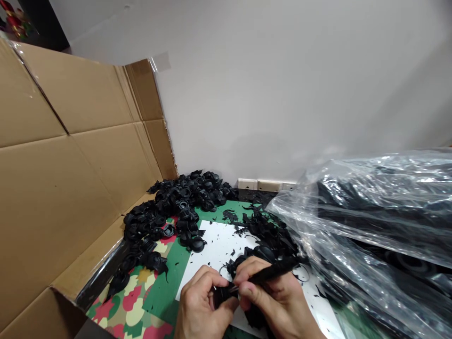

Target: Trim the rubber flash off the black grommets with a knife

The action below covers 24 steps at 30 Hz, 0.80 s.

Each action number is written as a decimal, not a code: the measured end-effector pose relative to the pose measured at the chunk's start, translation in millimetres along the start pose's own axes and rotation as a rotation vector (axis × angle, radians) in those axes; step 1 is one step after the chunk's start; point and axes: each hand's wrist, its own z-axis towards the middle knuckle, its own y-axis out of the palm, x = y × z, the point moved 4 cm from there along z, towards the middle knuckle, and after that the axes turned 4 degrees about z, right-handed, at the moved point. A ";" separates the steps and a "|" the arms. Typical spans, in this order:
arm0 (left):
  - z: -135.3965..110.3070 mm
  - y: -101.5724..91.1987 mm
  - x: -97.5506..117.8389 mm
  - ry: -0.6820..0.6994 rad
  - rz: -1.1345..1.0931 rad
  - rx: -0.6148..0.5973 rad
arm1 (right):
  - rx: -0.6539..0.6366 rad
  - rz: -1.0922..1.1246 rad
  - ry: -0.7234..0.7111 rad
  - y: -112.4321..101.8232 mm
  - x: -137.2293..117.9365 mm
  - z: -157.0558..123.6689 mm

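My left hand (205,303) is closed around a small black rubber part (221,296), mostly hidden by the fingers. Held like a pen in my right hand (271,294) is a black-handled tool with a thin metal tip (273,270). Its tip meets the black part between my two hands; whether it is a blade I cannot tell. Below them lies a white sheet (215,240) sprinkled with black scraps. Just beyond my right hand, more black rubber parts (264,253) rest on the sheet, beside a heap of thin black trimmings (273,230).
A large pile of ribbed black rubber parts (183,202) spreads at the back left, against a cardboard wall (81,155). Clear plastic bags (381,216) with black contents fill the right side. Green and patterned paper (134,301) covers the surface. Wall sockets (264,185) sit behind.
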 end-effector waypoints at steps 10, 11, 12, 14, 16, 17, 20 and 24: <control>-0.6 -3.2 2.5 0.011 0.020 0.024 | 0.092 0.216 0.194 -12.6 12.9 3.7; -0.6 -3.2 1.7 0.005 0.018 0.021 | 0.068 0.233 0.201 -9.6 12.1 2.8; -0.7 -2.9 0.6 -0.004 0.014 0.017 | 0.052 0.243 0.205 -6.8 11.3 1.9; -1.2 -2.1 -1.7 -0.021 0.002 0.013 | 0.031 0.252 0.205 -2.1 9.9 0.7; -1.9 -1.0 -3.4 -0.026 -0.014 0.014 | 0.025 0.264 0.186 1.1 8.6 0.5; -2.2 -0.3 -3.9 -0.024 -0.021 0.014 | 0.028 0.267 0.173 2.0 7.9 0.6; -2.8 1.4 -5.1 -0.017 -0.032 0.014 | 0.036 0.246 0.137 2.5 6.3 0.7; -2.1 0.9 -7.1 -0.027 -0.028 0.010 | 0.006 0.120 0.061 0.7 3.4 -0.5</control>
